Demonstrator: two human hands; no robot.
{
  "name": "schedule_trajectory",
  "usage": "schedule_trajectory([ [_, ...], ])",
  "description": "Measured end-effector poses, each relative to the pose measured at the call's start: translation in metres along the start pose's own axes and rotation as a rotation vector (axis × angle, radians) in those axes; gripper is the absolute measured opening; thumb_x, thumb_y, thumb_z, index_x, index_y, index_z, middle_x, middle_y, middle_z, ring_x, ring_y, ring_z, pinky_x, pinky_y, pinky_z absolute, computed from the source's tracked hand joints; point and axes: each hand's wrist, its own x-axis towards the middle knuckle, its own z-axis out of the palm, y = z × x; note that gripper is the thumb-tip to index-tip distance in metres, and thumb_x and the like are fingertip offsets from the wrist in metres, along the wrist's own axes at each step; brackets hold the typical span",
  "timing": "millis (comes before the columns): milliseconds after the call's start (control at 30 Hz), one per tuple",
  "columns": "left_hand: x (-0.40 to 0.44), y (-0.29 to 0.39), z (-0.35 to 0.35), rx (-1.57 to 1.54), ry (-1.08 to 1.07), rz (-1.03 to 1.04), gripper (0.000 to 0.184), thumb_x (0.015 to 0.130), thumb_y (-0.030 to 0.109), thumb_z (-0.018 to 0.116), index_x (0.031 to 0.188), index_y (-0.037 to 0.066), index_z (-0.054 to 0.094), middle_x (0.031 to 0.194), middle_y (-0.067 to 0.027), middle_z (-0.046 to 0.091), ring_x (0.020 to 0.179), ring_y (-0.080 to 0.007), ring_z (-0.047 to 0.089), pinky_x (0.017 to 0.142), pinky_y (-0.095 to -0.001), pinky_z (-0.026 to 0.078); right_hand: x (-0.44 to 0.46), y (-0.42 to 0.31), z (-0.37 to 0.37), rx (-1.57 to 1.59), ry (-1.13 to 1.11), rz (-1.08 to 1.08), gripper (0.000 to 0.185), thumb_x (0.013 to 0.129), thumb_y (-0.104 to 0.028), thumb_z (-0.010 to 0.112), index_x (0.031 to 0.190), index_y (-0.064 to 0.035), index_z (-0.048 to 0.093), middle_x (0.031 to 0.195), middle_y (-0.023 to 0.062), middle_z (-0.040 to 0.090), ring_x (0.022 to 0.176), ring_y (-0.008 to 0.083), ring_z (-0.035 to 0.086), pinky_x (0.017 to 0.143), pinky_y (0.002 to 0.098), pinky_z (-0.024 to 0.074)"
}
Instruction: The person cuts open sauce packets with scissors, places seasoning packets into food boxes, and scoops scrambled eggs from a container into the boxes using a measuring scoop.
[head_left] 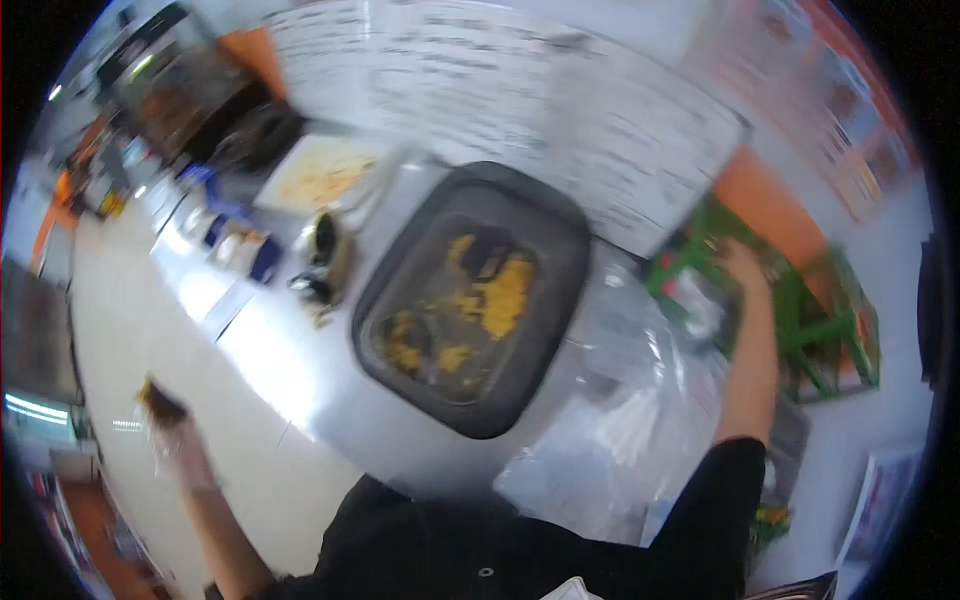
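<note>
My left hand (180, 450), in a thin clear glove, is out to the left, over the floor and away from the counter. Its fingers are closed round a small dark brown piece (163, 403) with a yellow edge; blur hides what it is. At the right, my right hand (738, 265) reaches into a green plastic rack (790, 325). Its fingers are smeared, so any hold there is unclear. Between my hands a dark grey tub (480, 425) stands on the counter, with crumbly yellow food (505, 300) and dark bits scattered in it.
Clear plastic bags (620, 430) lie on the steel counter (290, 370) right of the tub. A white tray with food remains (325, 180), small jars (240, 250) and an open tin (320, 240) stand left. Behind leans a written whiteboard (460, 80).
</note>
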Motion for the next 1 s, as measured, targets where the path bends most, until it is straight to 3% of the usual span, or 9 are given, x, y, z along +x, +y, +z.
schedule_trajectory([
  [167, -0.003, 0.062, 0.011, -0.585, 0.258, -0.206, 0.036, 0.095, 0.014, 0.042, 0.126, -0.003, 0.041, 0.106, -0.0081, 0.053, 0.097, -0.0142, 0.051, 0.085, -0.0273, 0.044, 0.014, 0.024, -0.002, 0.118, 0.298, -0.046, 0.022, 0.076, -0.014, 0.062, 0.095, -0.0024, 0.062, 0.094, 0.0156, 0.061, 0.089, 0.0279, 0.058, 0.079, 0.0363, 0.0438],
  [267, 0.018, 0.033, -0.047, 0.099, 0.167, 0.067, 0.036, 0.094, 0.016, 0.041, 0.126, -0.001, 0.042, 0.103, -0.0072, 0.053, 0.093, -0.0146, 0.051, 0.082, -0.0269, 0.044, 0.036, 0.100, -0.017, 0.514, 0.550, -0.103, 0.031, 0.084, -0.017, 0.057, 0.109, 0.0012, 0.058, 0.104, 0.0151, 0.059, 0.093, 0.0268, 0.057, 0.083, 0.0344, 0.0428],
  [400, 0.060, -0.001, -0.120, 0.205, 0.383, -0.356, 0.028, 0.092, 0.024, 0.045, 0.111, 0.006, 0.053, 0.098, -0.0077, 0.056, 0.090, -0.0154, 0.053, 0.077, -0.0285, 0.044, -0.053, 0.035, -0.074, 0.595, 0.930, 0.122, 0.048, 0.092, -0.030, 0.049, 0.124, 0.0037, 0.043, 0.119, 0.0139, 0.052, 0.104, 0.0204, 0.050, 0.088, 0.0324, 0.0397],
  [433, 0.075, -0.015, -0.144, 0.673, 0.313, -0.338, 0.024, 0.089, 0.025, 0.048, 0.102, 0.007, 0.059, 0.089, -0.0086, 0.059, 0.082, -0.0166, 0.056, 0.070, -0.0301, 0.045, -0.085, -0.015, -0.086, 0.653, 0.950, 0.155, 0.048, 0.092, -0.032, 0.048, 0.126, 0.0021, 0.042, 0.118, 0.0122, 0.051, 0.103, 0.0184, 0.049, 0.088, 0.0307, 0.0389],
  [533, 0.151, -0.146, -0.294, 1.672, -0.220, 0.056, 0.025, 0.084, 0.022, 0.051, 0.103, 0.011, 0.064, 0.087, -0.0101, 0.065, 0.079, -0.0200, 0.063, 0.066, -0.0324, 0.048, -0.163, -0.134, -0.091, 0.771, 0.830, 0.187, 0.046, 0.092, -0.033, 0.049, 0.127, -0.0041, 0.042, 0.114, 0.0055, 0.051, 0.094, 0.0132, 0.048, 0.084, 0.0266, 0.0383],
  [667, 0.248, -0.195, -0.269, 1.188, -0.321, 0.158, 0.024, 0.082, 0.021, 0.056, 0.101, 0.007, 0.064, 0.091, -0.0102, 0.066, 0.083, -0.0185, 0.063, 0.068, -0.0308, 0.051, -0.262, -0.299, -0.055, 1.037, 0.672, 0.328, 0.043, 0.092, -0.031, 0.050, 0.129, -0.0112, 0.043, 0.111, -0.0044, 0.050, 0.086, 0.0053, 0.045, 0.075, 0.0214, 0.0376],
  [700, 0.273, -0.208, -0.249, 0.556, -0.174, -0.275, 0.037, 0.086, 0.029, 0.056, 0.110, 0.002, 0.059, 0.090, -0.0082, 0.064, 0.079, -0.0155, 0.061, 0.066, -0.0291, 0.049, -0.280, -0.328, -0.034, 1.042, 0.558, 0.342, 0.039, 0.091, -0.029, 0.050, 0.125, -0.0102, 0.045, 0.101, -0.0048, 0.048, 0.079, 0.0051, 0.044, 0.069, 0.0208, 0.0363],
  [833, 0.374, -0.178, -0.124, 0.365, -0.297, -0.305, 0.043, 0.082, 0.034, 0.060, 0.107, -0.001, 0.060, 0.094, -0.0101, 0.062, 0.082, -0.0195, 0.060, 0.073, -0.0297, 0.047, -0.305, -0.475, 0.059, 1.084, -0.177, 0.209, 0.022, 0.088, -0.019, 0.052, 0.105, -0.0051, 0.054, 0.072, -0.0027, 0.050, 0.059, 0.0059, 0.046, 0.051, 0.0183, 0.0349],
  [1000, 0.504, -0.138, 0.029, 0.763, -0.926, 0.398, 0.032, 0.086, 0.028, 0.054, 0.109, 0.008, 0.061, 0.111, -0.0073, 0.062, 0.093, -0.0213, 0.061, 0.080, -0.0311, 0.046, -0.282, -0.641, 0.108, 0.942, -0.688, 0.226, 0.027, 0.086, -0.016, 0.057, 0.109, -0.0036, 0.056, 0.087, 0.0031, 0.058, 0.075, 0.0110, 0.054, 0.064, 0.0246, 0.0437],
])
